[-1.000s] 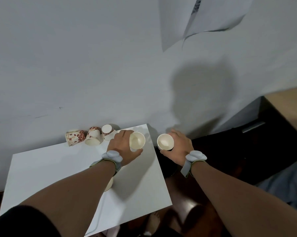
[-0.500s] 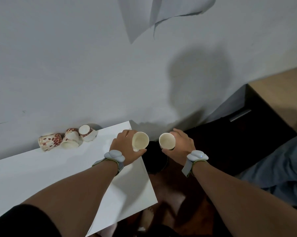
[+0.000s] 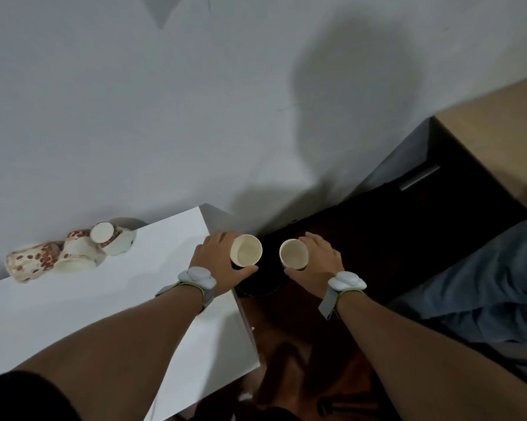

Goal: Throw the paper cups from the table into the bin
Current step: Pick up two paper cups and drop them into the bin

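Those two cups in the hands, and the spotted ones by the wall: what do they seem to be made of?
The cup in the left hand and the cup in the right hand look like thin paper: matte cream inside, rolled rims. The spotted cups seem paper too: printed red-brown dots, one looks dented.

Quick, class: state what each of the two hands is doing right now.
Left hand: closed around a paper cup, mouth toward the camera.
Right hand: closed around another paper cup, mouth toward the camera.
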`<move>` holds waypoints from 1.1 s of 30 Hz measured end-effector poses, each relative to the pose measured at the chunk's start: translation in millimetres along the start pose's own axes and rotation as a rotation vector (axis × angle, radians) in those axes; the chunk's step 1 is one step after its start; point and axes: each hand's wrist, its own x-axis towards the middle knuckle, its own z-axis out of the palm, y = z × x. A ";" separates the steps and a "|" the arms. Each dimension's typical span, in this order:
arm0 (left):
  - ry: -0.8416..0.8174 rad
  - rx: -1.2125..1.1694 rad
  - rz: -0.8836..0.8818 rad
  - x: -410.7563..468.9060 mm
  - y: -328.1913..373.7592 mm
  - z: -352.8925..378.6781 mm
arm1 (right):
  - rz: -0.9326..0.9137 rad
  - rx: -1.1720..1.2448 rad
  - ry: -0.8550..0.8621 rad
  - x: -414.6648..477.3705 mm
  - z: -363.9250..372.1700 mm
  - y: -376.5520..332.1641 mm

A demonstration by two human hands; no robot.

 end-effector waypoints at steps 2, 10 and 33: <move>-0.009 0.014 0.003 9.1 -0.7 9.8 | 0.009 0.003 -0.006 6.1 7.4 8.3; 0.023 0.045 0.047 44.6 -20.7 35.9 | 0.022 0.023 -0.059 33.0 38.3 32.1; 0.153 0.202 0.192 97.4 -51.3 58.7 | 0.042 0.043 -0.180 135.2 195.7 54.7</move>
